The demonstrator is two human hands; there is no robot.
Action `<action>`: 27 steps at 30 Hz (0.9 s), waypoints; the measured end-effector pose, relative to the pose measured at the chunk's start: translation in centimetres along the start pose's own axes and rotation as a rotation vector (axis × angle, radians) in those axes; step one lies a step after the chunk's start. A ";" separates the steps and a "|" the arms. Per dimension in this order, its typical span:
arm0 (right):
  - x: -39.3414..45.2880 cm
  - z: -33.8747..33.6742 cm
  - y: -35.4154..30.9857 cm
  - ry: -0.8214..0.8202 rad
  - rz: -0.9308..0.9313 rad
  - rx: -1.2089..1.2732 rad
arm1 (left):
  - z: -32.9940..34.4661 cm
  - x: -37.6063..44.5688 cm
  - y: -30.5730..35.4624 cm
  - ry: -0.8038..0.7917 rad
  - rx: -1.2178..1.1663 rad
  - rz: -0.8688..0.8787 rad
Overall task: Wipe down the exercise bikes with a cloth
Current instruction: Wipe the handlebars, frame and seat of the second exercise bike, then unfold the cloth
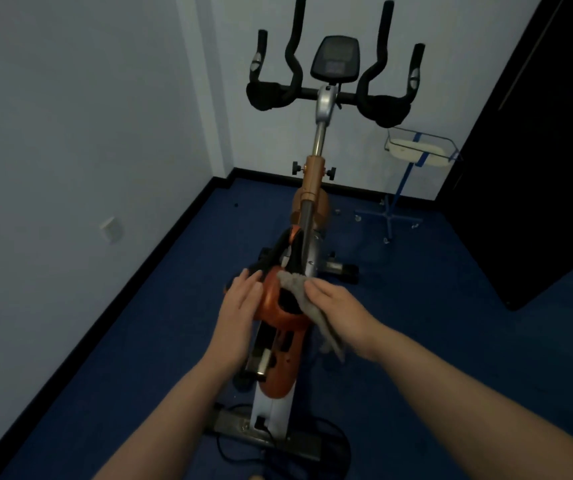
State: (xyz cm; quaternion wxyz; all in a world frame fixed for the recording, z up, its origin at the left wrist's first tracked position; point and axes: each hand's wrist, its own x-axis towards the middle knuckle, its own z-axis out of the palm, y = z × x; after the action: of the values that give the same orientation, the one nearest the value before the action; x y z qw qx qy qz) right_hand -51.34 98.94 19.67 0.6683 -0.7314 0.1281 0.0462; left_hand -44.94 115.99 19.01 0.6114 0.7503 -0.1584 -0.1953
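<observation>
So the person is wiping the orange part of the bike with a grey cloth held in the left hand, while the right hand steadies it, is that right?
Not quite: the hands are swapped. The head view shows the grey cloth gripped in the right hand, pressed against the orange part of the bike, while the left hand steadies it with flat fingers.
</observation>
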 end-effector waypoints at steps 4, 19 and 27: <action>-4.4 -2.8 -0.6 -0.083 0.065 0.228 | 4.3 -3.0 2.6 -0.107 -0.081 0.097; -14.4 -9.6 1.5 0.023 0.106 0.284 | 11.2 -8.5 7.5 -0.069 0.132 0.156; -15.6 -8.5 1.8 0.226 -0.176 -0.131 | 11.1 -8.9 8.8 -0.246 0.088 0.123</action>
State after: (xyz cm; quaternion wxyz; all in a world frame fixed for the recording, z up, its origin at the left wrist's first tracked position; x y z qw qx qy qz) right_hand -67.71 92.36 22.49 0.6021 -0.7822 0.1346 -0.0868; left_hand -58.13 109.02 26.53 0.5646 0.7358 -0.2862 -0.2406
